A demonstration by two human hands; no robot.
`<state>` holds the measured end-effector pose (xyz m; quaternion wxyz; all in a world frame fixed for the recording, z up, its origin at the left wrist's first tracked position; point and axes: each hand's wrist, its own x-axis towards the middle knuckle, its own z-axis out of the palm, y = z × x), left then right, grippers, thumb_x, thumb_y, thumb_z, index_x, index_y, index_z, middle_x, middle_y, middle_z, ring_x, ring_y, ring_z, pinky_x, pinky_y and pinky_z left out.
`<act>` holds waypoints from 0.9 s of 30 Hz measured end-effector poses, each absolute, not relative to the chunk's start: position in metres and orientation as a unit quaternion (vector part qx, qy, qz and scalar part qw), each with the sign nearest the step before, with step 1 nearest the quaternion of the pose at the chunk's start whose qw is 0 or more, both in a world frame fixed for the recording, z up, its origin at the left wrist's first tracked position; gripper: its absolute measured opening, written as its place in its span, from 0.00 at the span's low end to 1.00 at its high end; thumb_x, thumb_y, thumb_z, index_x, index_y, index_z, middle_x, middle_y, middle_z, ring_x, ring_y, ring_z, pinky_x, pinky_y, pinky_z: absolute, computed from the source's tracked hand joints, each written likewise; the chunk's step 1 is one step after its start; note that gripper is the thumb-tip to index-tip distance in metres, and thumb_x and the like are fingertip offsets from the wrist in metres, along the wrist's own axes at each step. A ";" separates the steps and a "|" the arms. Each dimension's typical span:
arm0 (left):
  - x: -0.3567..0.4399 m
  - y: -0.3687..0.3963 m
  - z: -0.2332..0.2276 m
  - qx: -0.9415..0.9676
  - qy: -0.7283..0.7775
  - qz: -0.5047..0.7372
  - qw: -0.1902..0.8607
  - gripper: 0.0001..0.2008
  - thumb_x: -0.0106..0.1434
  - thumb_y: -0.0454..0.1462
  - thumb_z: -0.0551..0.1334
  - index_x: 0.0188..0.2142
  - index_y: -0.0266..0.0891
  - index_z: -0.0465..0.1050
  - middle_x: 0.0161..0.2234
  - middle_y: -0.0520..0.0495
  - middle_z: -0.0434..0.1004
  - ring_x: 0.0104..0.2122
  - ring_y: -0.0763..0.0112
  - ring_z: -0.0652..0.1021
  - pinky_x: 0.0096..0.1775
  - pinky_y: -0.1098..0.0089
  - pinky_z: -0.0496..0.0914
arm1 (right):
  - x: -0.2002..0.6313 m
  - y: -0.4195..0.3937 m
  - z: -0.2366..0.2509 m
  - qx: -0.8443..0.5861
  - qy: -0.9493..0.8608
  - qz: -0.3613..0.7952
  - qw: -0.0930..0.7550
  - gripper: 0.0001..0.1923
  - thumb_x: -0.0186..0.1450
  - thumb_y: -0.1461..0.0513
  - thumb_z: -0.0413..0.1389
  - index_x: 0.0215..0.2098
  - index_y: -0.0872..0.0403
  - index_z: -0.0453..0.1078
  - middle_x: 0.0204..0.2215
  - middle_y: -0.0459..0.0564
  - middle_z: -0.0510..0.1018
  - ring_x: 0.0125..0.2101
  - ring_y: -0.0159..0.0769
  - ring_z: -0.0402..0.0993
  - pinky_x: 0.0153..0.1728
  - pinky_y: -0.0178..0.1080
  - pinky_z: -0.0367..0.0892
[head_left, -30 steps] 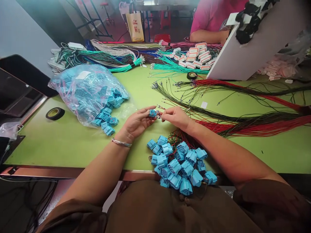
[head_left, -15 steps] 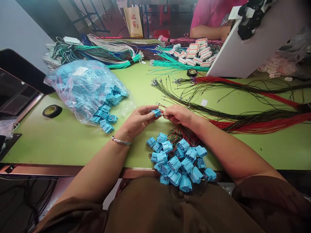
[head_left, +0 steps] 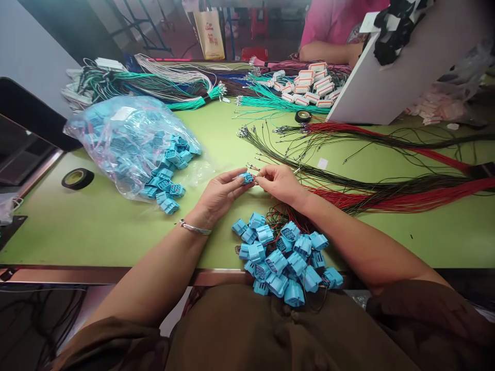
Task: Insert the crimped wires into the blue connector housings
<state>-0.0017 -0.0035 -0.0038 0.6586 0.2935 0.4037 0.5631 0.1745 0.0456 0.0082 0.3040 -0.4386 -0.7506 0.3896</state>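
Between thumb and fingers, my left hand (head_left: 221,193) grips a small blue connector housing (head_left: 246,178) with its face turned to the right. My right hand (head_left: 281,183) is pinched at that face, its fingertips on a thin wire that meets the connector; the wire's tip is hidden. Below my hands, at the table's front edge, lies a pile of blue connectors (head_left: 276,262) with red and black wires attached. Behind and right of my right hand spread bundles of black wires (head_left: 332,178) and red wires (head_left: 348,198) with metal terminals on their ends.
A clear plastic bag (head_left: 124,139) spills blue connectors at the left, near a roll of black tape (head_left: 78,179). White connectors (head_left: 315,85) and green wires (head_left: 193,103) lie at the back. A grey panel (head_left: 371,82) stands at right; a person in pink (head_left: 328,26) sits beyond.
My right hand has shifted slightly, its fingers drawn up closer to the connector's face. My left hand keeps its hold on the connector. The whole view has moved a little.
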 end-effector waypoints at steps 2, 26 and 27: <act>-0.002 -0.004 -0.003 0.299 0.405 0.568 0.651 0.16 0.51 0.33 0.74 0.41 0.35 0.81 0.38 0.43 0.84 0.41 0.66 0.82 0.56 0.60 0.72 | 0.176 0.043 0.006 -0.414 -0.800 0.311 0.304 0.09 0.61 0.61 0.54 0.29 0.57 0.74 0.18 0.42 0.70 0.21 0.26 0.60 0.27 0.33 0.55; 0.000 -0.010 0.013 0.276 0.420 0.552 0.665 0.18 0.48 0.36 0.75 0.39 0.35 0.80 0.35 0.45 0.83 0.35 0.70 0.82 0.44 0.68 0.76 | 0.197 0.083 0.046 -0.543 -0.814 0.127 0.161 0.12 0.62 0.59 0.54 0.37 0.55 0.78 0.37 0.52 0.80 0.34 0.35 0.73 0.34 0.35 0.63; 0.001 -0.010 0.013 0.268 0.420 0.550 0.670 0.17 0.48 0.36 0.75 0.39 0.35 0.80 0.34 0.45 0.83 0.35 0.70 0.82 0.43 0.69 0.76 | 0.200 0.093 0.046 -0.580 -0.801 0.078 0.128 0.12 0.61 0.58 0.55 0.37 0.54 0.78 0.41 0.54 0.80 0.37 0.38 0.73 0.36 0.36 0.63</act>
